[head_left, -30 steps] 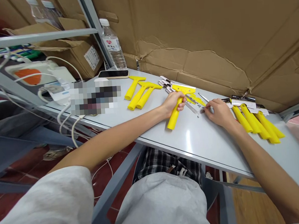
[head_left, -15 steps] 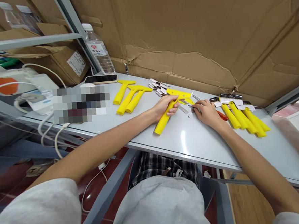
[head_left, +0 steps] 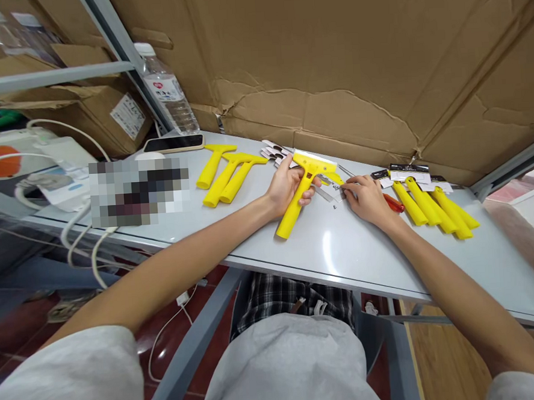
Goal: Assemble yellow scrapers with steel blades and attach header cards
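My left hand point(head_left: 289, 189) is wrapped round a yellow scraper point(head_left: 296, 207) at the neck, thumb up beside its wide head. A pale metal strip lies along the head's far edge. My right hand point(head_left: 365, 197) rests on the table beside a small heap of screws point(head_left: 337, 188), with its fingertips drawn together; whatever they pinch is too small to make out. Near them lies a flat metal blade point(head_left: 324, 194). Just beyond the right hand is a screwdriver with a red handle point(head_left: 392, 202), its shaft partly hidden by the hand. Another yellow piece is partly covered behind the held scraper.
Yellow scrapers point(head_left: 223, 178) lie to the left, and several more with black-and-white packaging point(head_left: 434, 205) to the right. Small white-and-dark pieces point(head_left: 273, 151) sit at the back. A phone point(head_left: 173, 143), a water bottle point(head_left: 167, 91) and white cables occupy the left; cardboard point(head_left: 312, 58) walls the back.
The scraper in my left hand has turned so that its head faces up more, and my left thumb has shifted to the head's side. My right hand stays by the screws.
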`<action>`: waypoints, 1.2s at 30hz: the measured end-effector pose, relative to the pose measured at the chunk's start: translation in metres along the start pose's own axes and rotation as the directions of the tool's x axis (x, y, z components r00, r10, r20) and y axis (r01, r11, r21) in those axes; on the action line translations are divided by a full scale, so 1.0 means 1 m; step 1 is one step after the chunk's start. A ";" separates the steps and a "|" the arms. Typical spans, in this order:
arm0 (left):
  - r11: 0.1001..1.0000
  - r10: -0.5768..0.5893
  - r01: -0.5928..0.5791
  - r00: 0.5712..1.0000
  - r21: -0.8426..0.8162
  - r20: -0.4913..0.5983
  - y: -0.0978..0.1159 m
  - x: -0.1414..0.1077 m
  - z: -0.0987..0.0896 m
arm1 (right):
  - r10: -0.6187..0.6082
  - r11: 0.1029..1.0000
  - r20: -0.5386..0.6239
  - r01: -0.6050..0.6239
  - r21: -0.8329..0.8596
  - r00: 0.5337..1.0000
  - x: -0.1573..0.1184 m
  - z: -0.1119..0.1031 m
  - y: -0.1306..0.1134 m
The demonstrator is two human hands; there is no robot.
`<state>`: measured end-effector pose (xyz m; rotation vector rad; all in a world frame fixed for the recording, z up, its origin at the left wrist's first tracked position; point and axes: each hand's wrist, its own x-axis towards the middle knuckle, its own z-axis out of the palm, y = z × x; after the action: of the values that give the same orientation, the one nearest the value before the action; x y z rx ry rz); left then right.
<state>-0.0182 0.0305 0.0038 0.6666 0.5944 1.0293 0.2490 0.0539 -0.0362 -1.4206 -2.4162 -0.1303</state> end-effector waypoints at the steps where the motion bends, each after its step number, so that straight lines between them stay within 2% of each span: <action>1: 1.000 -0.006 0.006 1.000 -0.001 0.001 0.000 0.000 0.000 | 0.000 1.000 0.001 0.000 0.007 1.000 0.000 0.000 0.000; 9: 1.000 -0.019 0.019 1.000 -0.010 -0.002 0.000 -0.001 0.001 | 0.030 0.998 -0.010 -0.029 0.064 1.000 0.003 -0.003 -0.001; 21: 0.996 -0.046 0.042 0.998 0.084 0.043 0.000 -0.001 0.001 | 0.044 0.998 -0.004 -0.044 0.040 0.999 0.002 -0.004 -0.004; 28: 0.975 0.097 -0.094 0.995 0.202 -0.005 -0.008 0.001 -0.002 | 0.033 0.998 -0.030 -0.031 0.052 0.999 0.002 -0.001 -0.002; 31: 0.956 0.127 -0.127 0.992 0.266 0.016 -0.012 0.004 -0.006 | 0.019 0.998 -0.050 -0.015 0.064 0.999 0.001 -0.001 -0.002; 36: 0.925 0.226 -0.216 0.974 0.314 0.007 -0.016 0.005 -0.009 | -0.004 0.993 -0.146 0.022 0.117 0.989 0.001 -0.004 -0.001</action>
<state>-0.0137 0.0311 -0.0144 1.0178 0.7287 1.1678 0.2489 0.0535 -0.0318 -1.2968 -2.2755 -0.0891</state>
